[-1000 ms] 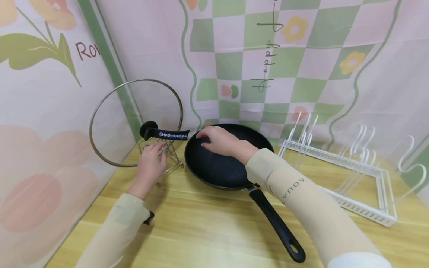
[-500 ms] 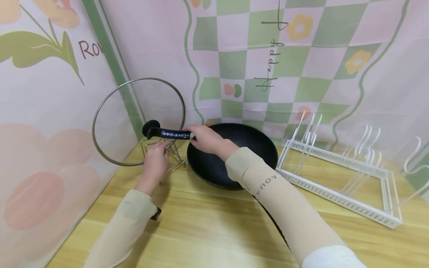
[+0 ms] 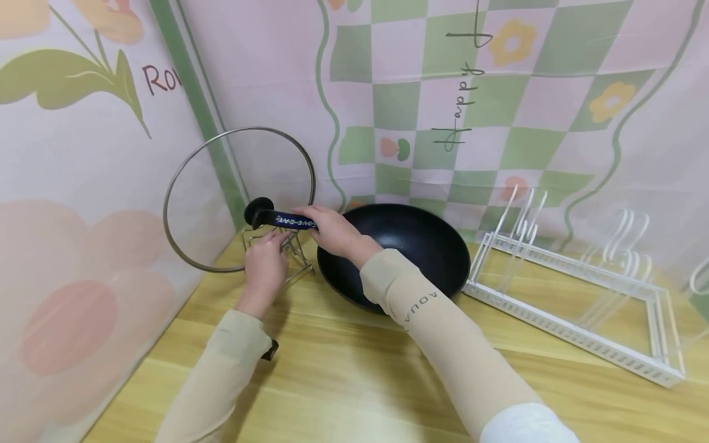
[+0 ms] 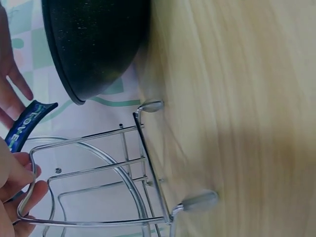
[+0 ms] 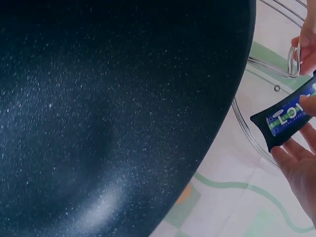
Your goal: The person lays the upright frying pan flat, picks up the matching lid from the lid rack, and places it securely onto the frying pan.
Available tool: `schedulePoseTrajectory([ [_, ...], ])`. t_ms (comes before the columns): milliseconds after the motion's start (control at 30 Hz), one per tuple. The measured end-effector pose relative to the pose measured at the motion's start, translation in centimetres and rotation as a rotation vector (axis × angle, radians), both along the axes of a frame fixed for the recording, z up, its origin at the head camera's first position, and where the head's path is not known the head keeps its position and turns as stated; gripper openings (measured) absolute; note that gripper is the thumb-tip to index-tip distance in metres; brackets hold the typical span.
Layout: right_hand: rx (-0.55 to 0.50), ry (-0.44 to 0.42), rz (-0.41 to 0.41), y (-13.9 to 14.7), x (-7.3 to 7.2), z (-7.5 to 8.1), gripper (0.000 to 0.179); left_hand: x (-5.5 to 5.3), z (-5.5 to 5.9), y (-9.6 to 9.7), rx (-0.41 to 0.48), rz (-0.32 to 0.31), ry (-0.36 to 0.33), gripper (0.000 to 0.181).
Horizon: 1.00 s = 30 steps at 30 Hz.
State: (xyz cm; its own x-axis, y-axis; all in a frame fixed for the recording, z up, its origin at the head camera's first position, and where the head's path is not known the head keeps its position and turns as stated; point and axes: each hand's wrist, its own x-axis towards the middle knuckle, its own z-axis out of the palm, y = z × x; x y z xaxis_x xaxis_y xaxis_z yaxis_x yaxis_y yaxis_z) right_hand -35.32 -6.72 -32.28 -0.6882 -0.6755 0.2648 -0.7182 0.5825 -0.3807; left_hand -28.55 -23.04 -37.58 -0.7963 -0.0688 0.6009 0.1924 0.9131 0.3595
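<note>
A glass lid (image 3: pixel 221 197) with a metal rim stands on edge in a wire lid rack (image 4: pixel 94 169) at the left. From its centre juts a black knob (image 3: pixel 257 212) with a black, blue-labelled handle (image 3: pixel 285 220). My right hand (image 3: pixel 335 234) pinches that handle's free end; in the right wrist view, fingers and thumb (image 5: pixel 308 105) lie on opposite sides of it. My left hand (image 3: pixel 266 264) grips the rack's upper wire loop, and the left wrist view shows its fingers curled round the wire. Right of the rack sits a black frying pan (image 3: pixel 426 246), its handle hidden behind my right forearm.
A white dish rack (image 3: pixel 570 335) with upright prongs stands at the right, close beside the pan. Patterned cloth (image 3: pixel 407 107) hangs behind and at the left of the wooden table (image 3: pixel 332 375).
My right hand has moved left from over the pan and taken hold of the lid's handle. My left hand has kept its grip on the wire rack. The head view has shifted slightly.
</note>
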Motion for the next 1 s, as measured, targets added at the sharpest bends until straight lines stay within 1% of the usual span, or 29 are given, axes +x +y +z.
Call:
schedulePoseTrajectory([
  [67, -0.006, 0.008, 0.014, -0.1, 0.0, -0.2, 0.056, -0.1, 0.0, 0.0, -0.023, 0.01, 0.032, 0.035],
  [133, 0.004, 0.017, 0.02, -0.2, 0.0, -0.3, 0.059, -0.1, 0.1, 0.0, -0.029, 0.014, 0.036, 0.036],
  [200, 0.025, 0.027, 0.022, -0.3, 0.1, -0.3, 0.062, -0.1, 0.2, 0.0, -0.023, 0.016, 0.013, 0.036],
  [300, 0.059, 0.038, 0.023, -0.4, 0.2, -0.3, 0.064, 0.0, 0.5, 0.0, -0.008, 0.025, -0.038, 0.037],
  [400, 0.067, 0.033, 0.02, -0.6, 0.4, -0.3, 0.064, 0.0, 0.8, 0.0, -0.001, 0.026, -0.08, 0.04],
  [567, 0.065, 0.024, 0.002, -0.7, 0.4, -0.3, 0.062, -0.1, 1.3, -0.1, 0.0, 0.007, -0.1, 0.042],
  [700, 0.07, 0.035, 0.0, -0.7, 0.4, -0.1, 0.062, 0.0, 1.5, -0.2, 0.01, -0.002, -0.125, 0.043],
  [1000, 0.095, 0.009, -0.011, -0.8, 0.5, 0.3, 0.067, 0.0, 2.0, -0.3, 0.04, -0.014, -0.178, 0.044],
])
